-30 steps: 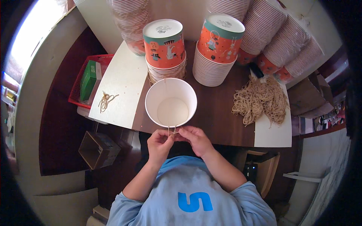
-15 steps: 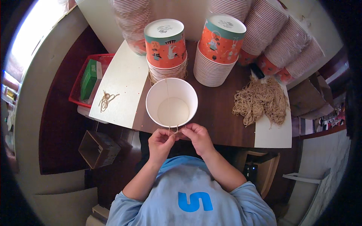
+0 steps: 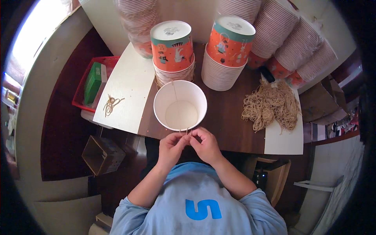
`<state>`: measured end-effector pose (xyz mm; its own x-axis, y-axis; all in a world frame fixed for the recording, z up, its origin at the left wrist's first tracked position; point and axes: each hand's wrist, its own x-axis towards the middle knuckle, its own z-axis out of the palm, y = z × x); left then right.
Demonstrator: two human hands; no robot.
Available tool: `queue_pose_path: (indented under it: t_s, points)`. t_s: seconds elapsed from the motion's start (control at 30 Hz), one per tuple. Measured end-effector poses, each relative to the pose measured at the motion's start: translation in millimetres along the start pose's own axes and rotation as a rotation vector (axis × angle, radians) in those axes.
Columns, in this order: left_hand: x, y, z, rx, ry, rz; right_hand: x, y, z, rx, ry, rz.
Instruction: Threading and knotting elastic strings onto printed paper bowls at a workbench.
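A white-lined paper bucket [image 3: 162,105] stands at the table's front edge with its open mouth facing me. One strand of beige cord [image 3: 175,93] runs down its inner far wall, and cord also comes out at the near rim. Just below that rim, my left hand [image 3: 171,148] pinches the cord between thumb and fingers. My right hand [image 3: 205,145] is closed on the cord right beside it, the fingertips of both hands meeting. How the cord is crossed or knotted between them is hidden by the fingers.
Behind the bucket rise two upturned stacks of orange-and-green buckets [image 3: 172,55] [image 3: 229,49]. Wrapped stacks [image 3: 276,27] line the wall. A heap of beige cord [image 3: 270,105] lies at right, a few loose cords [image 3: 112,105] at left. A red crate [image 3: 80,94] flanks the table.
My hands have drawn closer together at the cord, the left shifting right so the fingertips now meet. The bucket has moved slightly to the right.
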<state>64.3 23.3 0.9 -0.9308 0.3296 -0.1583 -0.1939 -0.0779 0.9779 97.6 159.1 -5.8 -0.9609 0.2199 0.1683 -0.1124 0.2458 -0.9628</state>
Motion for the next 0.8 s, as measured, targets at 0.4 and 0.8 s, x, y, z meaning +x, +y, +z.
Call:
queue_pose_path:
  t_s: [0.4,0.8]
  points:
    - [0.6,6.5,-14.8,0.185,-0.023,-0.06,-1.6,5.5,-2.8,-0.045,0.053,0.073]
    - [-1.2,0.7,-16.1,0.306,0.075,0.095,0.5,4.2,-1.5,-0.021,0.111,0.107]
